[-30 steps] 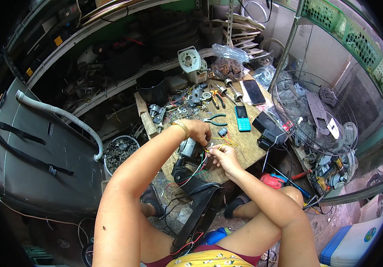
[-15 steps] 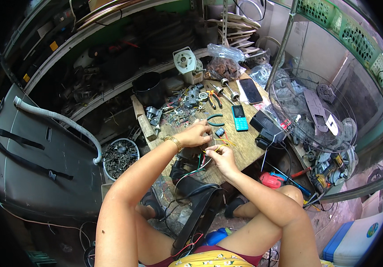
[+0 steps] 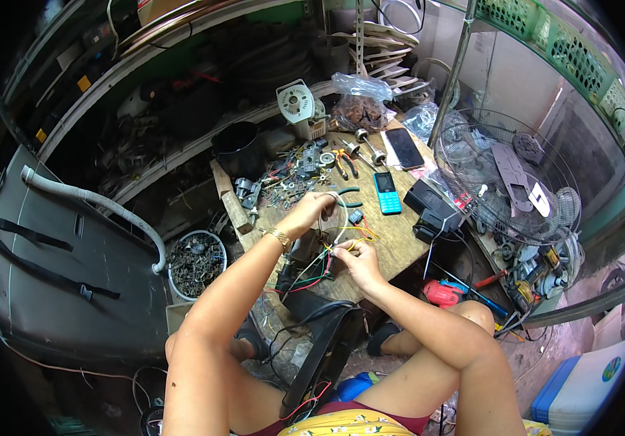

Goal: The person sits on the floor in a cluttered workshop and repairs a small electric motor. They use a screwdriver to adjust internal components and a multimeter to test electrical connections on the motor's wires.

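Observation:
My left hand (image 3: 313,212), with a gold watch, pinches a pale wire (image 3: 343,214) that arches down to my right hand. My right hand (image 3: 358,263) pinches a bunch of coloured wires (image 3: 322,263), white, green, red and yellow among them, over the wooden table (image 3: 399,243). Below them a black appliance stand (image 3: 323,341) leans between my legs, its upper housing partly hidden. Just right of my left hand lie green-handled pliers (image 3: 348,190) and a small blue component (image 3: 356,216) on coloured leads.
A turquoise keypad phone (image 3: 386,193), dark smartphone (image 3: 403,149), orange pliers (image 3: 346,166) and scattered metal parts (image 3: 290,178) cover the table's back. Black boxes (image 3: 432,211) and wire fan guards (image 3: 472,160) are at right. A bucket of scrap (image 3: 196,265) stands left, near a dark panel (image 3: 87,276).
My left hand has moved up and slightly left, drawing a pale wire into a raised arch. My right hand has stayed at the wire bunch, shifting only slightly.

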Tool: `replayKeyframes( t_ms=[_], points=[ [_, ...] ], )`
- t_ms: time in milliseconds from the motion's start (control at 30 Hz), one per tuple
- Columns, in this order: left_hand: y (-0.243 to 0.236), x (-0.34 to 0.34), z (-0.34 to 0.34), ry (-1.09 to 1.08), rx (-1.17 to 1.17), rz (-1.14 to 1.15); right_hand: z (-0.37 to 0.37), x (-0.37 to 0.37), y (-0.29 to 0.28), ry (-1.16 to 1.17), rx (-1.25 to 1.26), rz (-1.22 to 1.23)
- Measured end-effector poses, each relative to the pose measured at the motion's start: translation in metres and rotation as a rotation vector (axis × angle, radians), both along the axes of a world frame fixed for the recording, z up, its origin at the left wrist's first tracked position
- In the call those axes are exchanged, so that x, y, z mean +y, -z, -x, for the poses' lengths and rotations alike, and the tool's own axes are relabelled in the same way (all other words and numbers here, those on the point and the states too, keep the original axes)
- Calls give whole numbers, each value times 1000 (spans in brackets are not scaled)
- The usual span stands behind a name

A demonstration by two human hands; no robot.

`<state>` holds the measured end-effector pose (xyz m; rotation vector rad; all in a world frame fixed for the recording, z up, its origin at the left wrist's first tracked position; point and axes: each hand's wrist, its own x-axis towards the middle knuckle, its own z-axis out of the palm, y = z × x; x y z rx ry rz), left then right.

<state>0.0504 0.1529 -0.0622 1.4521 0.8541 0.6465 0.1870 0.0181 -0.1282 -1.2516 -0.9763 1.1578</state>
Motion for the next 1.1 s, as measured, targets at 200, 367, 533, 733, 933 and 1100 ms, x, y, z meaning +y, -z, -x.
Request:
replayKeyframes(
  t_ms=[200,367,533,733,933,1100],
  points=[
    [-27,-1,12,-52,-533,164,-2,-6,-16,-15,17,71],
    [-45,6,13,-282,-758,60,-2,-4,-5,4,42,37],
    [-48,26,74,-488,-1214,381,4,-4,0,6,71,60],
    [-59,-14,60,17,4,160,-2,-8,-8,-55,120,74],
    [-54,-27,9,556,799,-936,1,-18,-28,-182,183,96],
    [-48,-24,-2,765,908,-941,3,-24,-24,-240,222,119]
  ],
)
